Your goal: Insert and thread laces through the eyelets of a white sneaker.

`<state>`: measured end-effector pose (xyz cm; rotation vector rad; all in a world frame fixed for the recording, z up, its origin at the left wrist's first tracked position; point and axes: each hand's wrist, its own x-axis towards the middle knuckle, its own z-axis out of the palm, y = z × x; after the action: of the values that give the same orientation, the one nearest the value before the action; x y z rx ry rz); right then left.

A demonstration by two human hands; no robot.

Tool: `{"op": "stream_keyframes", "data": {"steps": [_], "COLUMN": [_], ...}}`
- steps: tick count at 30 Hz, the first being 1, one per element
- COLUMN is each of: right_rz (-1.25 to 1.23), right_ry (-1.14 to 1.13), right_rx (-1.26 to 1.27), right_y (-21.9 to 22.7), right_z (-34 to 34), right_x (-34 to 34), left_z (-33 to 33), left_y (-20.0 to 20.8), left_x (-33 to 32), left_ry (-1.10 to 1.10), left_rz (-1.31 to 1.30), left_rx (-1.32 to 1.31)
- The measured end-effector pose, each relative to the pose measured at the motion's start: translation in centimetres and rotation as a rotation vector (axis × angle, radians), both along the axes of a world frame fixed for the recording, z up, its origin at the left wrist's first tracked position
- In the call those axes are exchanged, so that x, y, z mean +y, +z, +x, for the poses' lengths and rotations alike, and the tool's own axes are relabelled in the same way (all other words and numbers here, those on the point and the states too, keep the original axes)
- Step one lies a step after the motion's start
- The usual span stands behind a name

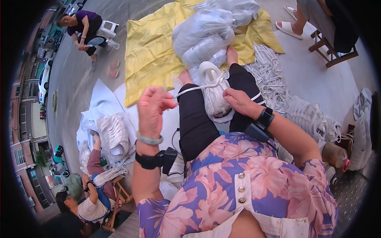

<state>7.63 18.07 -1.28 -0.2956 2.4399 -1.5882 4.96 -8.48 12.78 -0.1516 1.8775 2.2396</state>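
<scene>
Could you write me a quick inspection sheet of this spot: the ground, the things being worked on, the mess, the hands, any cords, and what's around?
Surface: grey concrete floor, partly under a yellow woven sheet.
Job's things: white lace-up shoe on the lap; flat white shoelace stretched from it.
Clutter: clear bags of white shoes; heap of white laces; stacked white shoes.
Hands: left hand raised, pinching the lace; right hand on the shoe's side.
Cables: thin black cable by the left wrist's black strapped device.
Surroundings: seated person in purple; another person lower left; wooden stool.
</scene>
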Motion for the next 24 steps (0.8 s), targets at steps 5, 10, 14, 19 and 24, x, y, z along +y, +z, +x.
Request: {"op": "stream_keyframes", "data": {"steps": [5, 10, 14, 19, 24], "right_rz": [-0.327, -0.761, -0.942, -1.048, -0.969], "right_ry": [0.018, -0.157, -0.241, -0.304, -0.316], "right_rx": [-0.466, -0.408, -0.363, -0.388, -0.345], "right_y": [5.9, 8.1, 7.9, 7.4, 8.4], "right_z": [-1.0, -1.2, -1.0, -0.8, -0.6], "right_x": [-0.2, 0.0, -0.3, -0.3, -0.1], "left_z": [0.2, 0.2, 0.2, 0.2, 0.2], "left_y": [-2.7, -3.8, -4.3, -4.8, -5.0], "left_x": [5.6, 8.9, 10.2, 11.3, 11.5], "left_ry": [-0.156, -0.165, -0.205, -0.245, -0.277], "left_rz": [0.118, 0.203, 0.230, 0.208, 0.214], "left_rx": [-0.045, -0.043, -0.053, -0.100, -0.101]}}
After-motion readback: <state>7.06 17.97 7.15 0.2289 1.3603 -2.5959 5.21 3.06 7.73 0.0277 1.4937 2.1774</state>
